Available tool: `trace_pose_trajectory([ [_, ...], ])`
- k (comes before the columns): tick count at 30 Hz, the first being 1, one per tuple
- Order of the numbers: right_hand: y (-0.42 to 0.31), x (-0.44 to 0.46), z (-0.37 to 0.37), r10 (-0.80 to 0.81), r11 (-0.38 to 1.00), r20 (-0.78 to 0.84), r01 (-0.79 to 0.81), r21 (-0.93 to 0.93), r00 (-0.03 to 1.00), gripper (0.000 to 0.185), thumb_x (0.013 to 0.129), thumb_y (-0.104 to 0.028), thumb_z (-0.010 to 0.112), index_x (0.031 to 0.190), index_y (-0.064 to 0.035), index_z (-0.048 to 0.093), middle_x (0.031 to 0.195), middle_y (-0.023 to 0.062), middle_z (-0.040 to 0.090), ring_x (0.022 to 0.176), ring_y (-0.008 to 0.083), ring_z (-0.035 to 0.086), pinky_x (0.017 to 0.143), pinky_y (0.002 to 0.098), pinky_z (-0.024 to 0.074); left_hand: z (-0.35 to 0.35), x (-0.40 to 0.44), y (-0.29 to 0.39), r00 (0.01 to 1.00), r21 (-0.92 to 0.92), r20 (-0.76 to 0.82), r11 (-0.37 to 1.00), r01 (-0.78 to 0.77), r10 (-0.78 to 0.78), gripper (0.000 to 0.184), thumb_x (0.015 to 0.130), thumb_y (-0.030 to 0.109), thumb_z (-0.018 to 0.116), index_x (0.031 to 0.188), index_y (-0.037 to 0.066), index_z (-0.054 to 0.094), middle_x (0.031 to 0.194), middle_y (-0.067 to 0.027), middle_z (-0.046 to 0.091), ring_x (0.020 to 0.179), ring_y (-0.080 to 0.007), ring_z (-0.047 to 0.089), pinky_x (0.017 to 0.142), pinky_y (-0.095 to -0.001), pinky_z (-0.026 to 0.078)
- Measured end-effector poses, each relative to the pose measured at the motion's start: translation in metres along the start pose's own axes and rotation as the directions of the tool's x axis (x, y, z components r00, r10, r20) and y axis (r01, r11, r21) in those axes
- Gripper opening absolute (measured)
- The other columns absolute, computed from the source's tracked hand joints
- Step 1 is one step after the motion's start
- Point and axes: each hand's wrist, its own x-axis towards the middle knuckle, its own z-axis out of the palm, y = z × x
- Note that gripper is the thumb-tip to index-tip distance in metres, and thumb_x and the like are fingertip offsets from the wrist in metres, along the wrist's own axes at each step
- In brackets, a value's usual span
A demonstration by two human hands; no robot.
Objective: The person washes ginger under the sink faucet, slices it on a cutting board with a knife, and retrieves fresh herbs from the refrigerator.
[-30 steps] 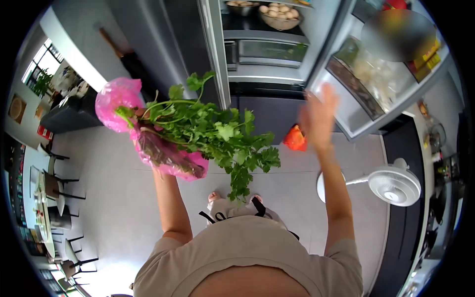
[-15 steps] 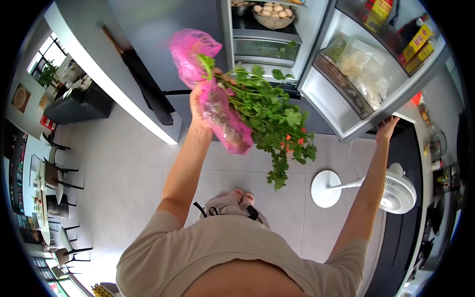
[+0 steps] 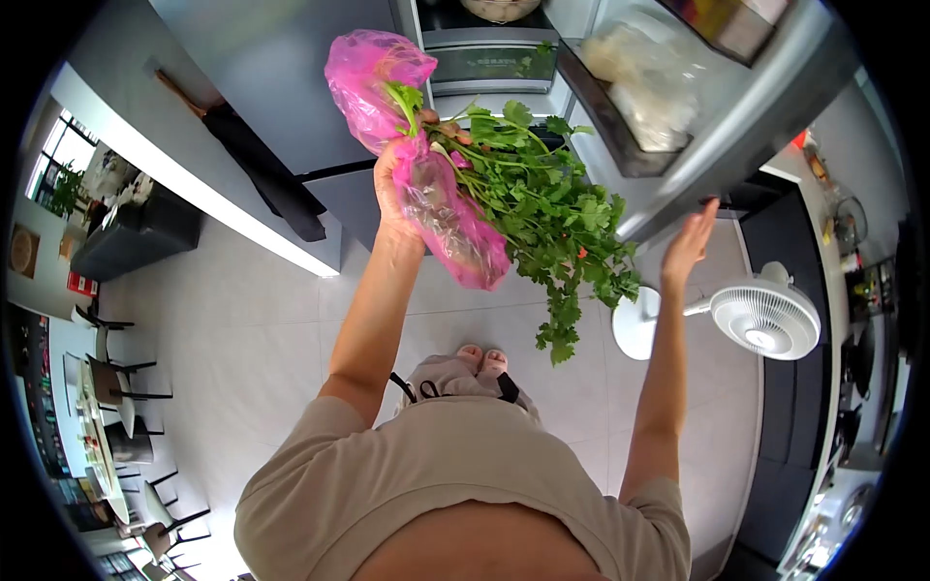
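Observation:
My left hand (image 3: 395,198) is closed around a leafy green bunch of cilantro (image 3: 557,218) and a crumpled pink plastic bag (image 3: 453,223). The bag's loose upper part puffs out above the hand, and the leaves hang to the right in front of the open fridge. My right hand (image 3: 689,247) is raised beside the outer edge of the fridge door (image 3: 751,136), its fingers stretched out and holding nothing. Whether the fingertips touch the door, I cannot tell.
Inside the fridge are a clear-fronted drawer (image 3: 489,70) and part of a bowl (image 3: 501,8). A door shelf carries a plastic bag of pale food (image 3: 644,82). A white fan (image 3: 765,318) stands on the floor at right, near dark cabinets (image 3: 783,387).
The fridge door has swung inward to the left, with my right hand moving left alongside it. My left hand still holds the cilantro and pink bag, nearly in the same place.

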Motion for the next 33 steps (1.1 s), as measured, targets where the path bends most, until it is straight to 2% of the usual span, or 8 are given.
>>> trace_pose_trajectory([
  [4, -0.023, -0.063, 0.055, -0.227, 0.906, 0.025, 0.22, -0.361, 0.974, 0.069, 0.09, -0.049, 0.042, 0.147, -0.0148, 0.024, 0.154, 0.0084, 0.018, 0.142, 0.0232, 0.016, 0.104, 0.0488, 0.0129, -0.016, 0.004, 0.001, 0.991, -0.125, 0.126, 0.99, 0.062, -0.046, 0.033, 0.08, 0.021, 0.056, 0.108, 0.004, 0.054, 0.097, -0.0212, 0.06, 0.094, -0.0359, 0.058, 0.09, -0.0541, 0.044],
  [8, -0.08, -0.083, 0.106, -0.344, 0.481, 0.328, 0.465, -0.743, 0.88, 0.061, 0.083, -0.035, 0.056, 0.137, -0.0109, 0.043, 0.144, 0.0131, 0.038, 0.126, 0.023, 0.044, 0.098, 0.0413, 0.0315, -0.012, 0.01, -0.007, 0.975, -0.214, 0.219, 0.974, 0.08, -0.032, 0.032, 0.08, 0.02, 0.059, 0.107, 0.004, 0.053, 0.1, -0.0195, 0.058, 0.097, -0.0352, 0.057, 0.09, -0.0528, 0.043],
  [19, -0.004, -0.143, 0.098, -0.043, 0.872, 0.474, 0.265, -0.411, 0.879, 0.05, 0.085, -0.025, 0.056, 0.131, -0.0072, 0.048, 0.135, 0.0125, 0.048, 0.119, 0.0198, 0.05, 0.093, 0.0354, 0.037, -0.013, 0.007, -0.02, 0.999, 0.119, -0.038, 0.993, 0.023, -0.019, 0.03, 0.074, 0.014, 0.057, 0.102, 0.004, 0.054, 0.088, -0.0195, 0.062, 0.087, -0.0325, 0.06, 0.082, -0.0444, 0.049],
  [22, 0.046, -0.185, 0.034, 0.22, 0.975, 0.41, -0.19, -0.113, 0.885, 0.048, 0.086, -0.023, 0.056, 0.13, -0.0062, 0.049, 0.132, 0.0123, 0.05, 0.117, 0.019, 0.051, 0.092, 0.0337, 0.0385, -0.028, 0.009, -0.054, 0.971, 0.086, 0.058, 0.97, 0.227, -0.232, 0.031, 0.079, 0.019, 0.056, 0.105, 0.003, 0.054, 0.094, -0.0171, 0.06, 0.096, -0.0314, 0.057, 0.087, -0.0464, 0.045],
  [24, 0.084, -0.23, -0.039, 0.549, 0.645, 0.352, -0.652, 0.397, 0.758, 0.046, 0.087, -0.021, 0.056, 0.129, -0.0055, 0.05, 0.13, 0.0122, 0.052, 0.115, 0.0184, 0.052, 0.091, 0.0326, 0.0395, -0.002, -0.002, -0.09, 0.935, 0.087, 0.045, 0.934, 0.348, -0.352, 0.03, 0.074, 0.017, 0.057, 0.101, 0.003, 0.056, 0.09, -0.0163, 0.061, 0.091, -0.031, 0.06, 0.08, -0.0429, 0.05],
  [25, 0.098, -0.25, -0.081, 0.671, 0.468, 0.289, -0.693, 0.549, 0.682, 0.045, 0.087, -0.02, 0.056, 0.129, -0.0052, 0.05, 0.13, 0.0121, 0.053, 0.115, 0.0181, 0.053, 0.091, 0.0321, 0.04, 0.004, -0.003, -0.116, 0.909, 0.083, 0.047, 0.909, 0.409, -0.413, 0.029, 0.073, 0.014, 0.058, 0.1, 0.003, 0.056, 0.088, -0.016, 0.062, 0.088, -0.0313, 0.061, 0.076, -0.0406, 0.052],
  [26, 0.103, -0.254, -0.13, 0.431, 0.896, 0.146, -0.441, 0.048, 0.891, 0.033, 0.091, -0.01, 0.052, 0.122, -0.0001, 0.054, 0.114, 0.0096, 0.061, 0.104, 0.015, 0.057, 0.081, 0.0252, 0.0444, 0.014, -0.004, -0.143, 0.876, 0.075, 0.044, 0.876, 0.476, -0.48, 0.028, 0.072, 0.012, 0.059, 0.099, 0.003, 0.057, 0.086, -0.0157, 0.063, 0.084, -0.0315, 0.063, 0.072, -0.0383, 0.054],
  [33, 0.028, -0.346, -0.391, 0.612, 0.772, -0.572, -0.568, 0.285, 0.546, 0.027, 0.094, -0.015, 0.052, 0.117, -0.0003, 0.056, 0.103, 0.0087, 0.065, 0.097, 0.0164, 0.062, 0.081, 0.0282, 0.0476, 0.089, -0.153, -0.365, 0.488, 0.078, 0.242, 0.519, 0.851, -0.838, 0.031, 0.075, 0.013, 0.054, 0.103, 0.003, 0.056, 0.089, -0.0204, 0.064, 0.08, -0.0309, 0.065, 0.072, -0.0406, 0.056],
])
